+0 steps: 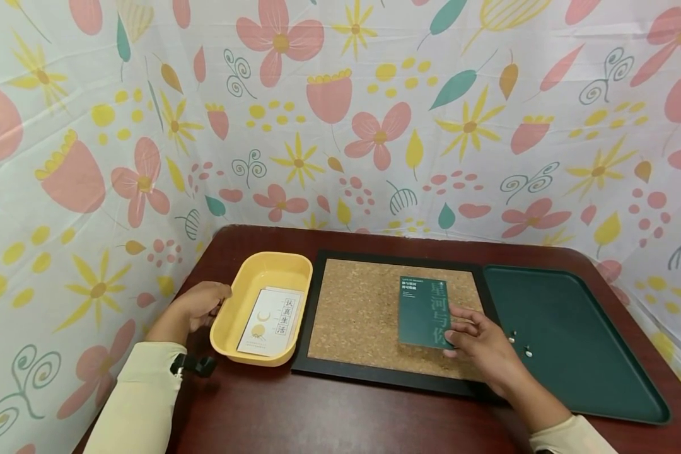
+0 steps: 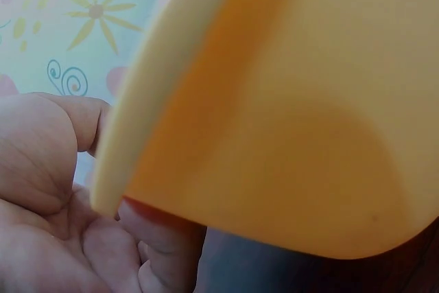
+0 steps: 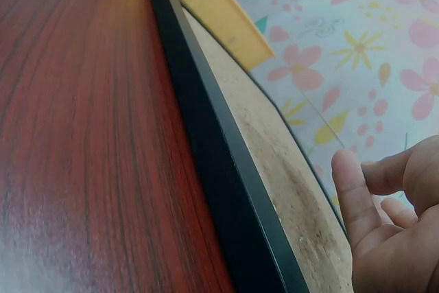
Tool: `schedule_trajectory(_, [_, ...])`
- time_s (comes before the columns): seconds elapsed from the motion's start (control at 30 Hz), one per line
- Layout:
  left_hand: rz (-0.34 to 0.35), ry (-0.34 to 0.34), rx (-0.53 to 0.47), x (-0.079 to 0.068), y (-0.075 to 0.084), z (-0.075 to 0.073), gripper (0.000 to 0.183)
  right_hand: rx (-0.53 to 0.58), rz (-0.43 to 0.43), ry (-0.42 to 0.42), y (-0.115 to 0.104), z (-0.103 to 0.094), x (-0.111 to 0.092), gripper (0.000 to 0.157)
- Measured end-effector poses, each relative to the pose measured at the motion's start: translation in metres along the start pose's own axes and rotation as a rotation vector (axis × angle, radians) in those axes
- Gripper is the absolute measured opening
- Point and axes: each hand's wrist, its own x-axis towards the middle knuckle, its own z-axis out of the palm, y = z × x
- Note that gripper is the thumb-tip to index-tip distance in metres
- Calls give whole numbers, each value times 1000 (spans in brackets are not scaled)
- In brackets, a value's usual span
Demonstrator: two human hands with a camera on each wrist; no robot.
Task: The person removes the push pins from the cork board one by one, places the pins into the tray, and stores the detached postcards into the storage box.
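Note:
My right hand (image 1: pixel 479 343) pinches a dark green card (image 1: pixel 422 309) with pale printed characters by its right edge, thumb in front. The card hangs close over the cork board (image 1: pixel 349 309), which has a black frame. From the right wrist view, the card is thin and edge-on at the fingertips (image 3: pixel 348 166). My left hand (image 1: pixel 201 304) grips the left rim of a yellow plastic basin (image 1: pixel 239 284), its fingers curled below the rim in the left wrist view. White cards (image 1: pixel 269 321) with a yellow design lie inside the basin.
A dark green tray (image 1: pixel 584 328) stands right of the board, with a few small pins (image 1: pixel 528 353) near its left side. All of it rests on a dark red wooden table (image 1: pixel 329 410). A flower-patterned cloth (image 1: pixel 374 94) hangs behind and at the left.

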Motion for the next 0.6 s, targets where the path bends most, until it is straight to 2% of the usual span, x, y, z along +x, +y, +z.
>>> schedule_trajectory(0.6, [-6,14,3,0,-2,0,29,23,-18,-18,-4,20,7,64])
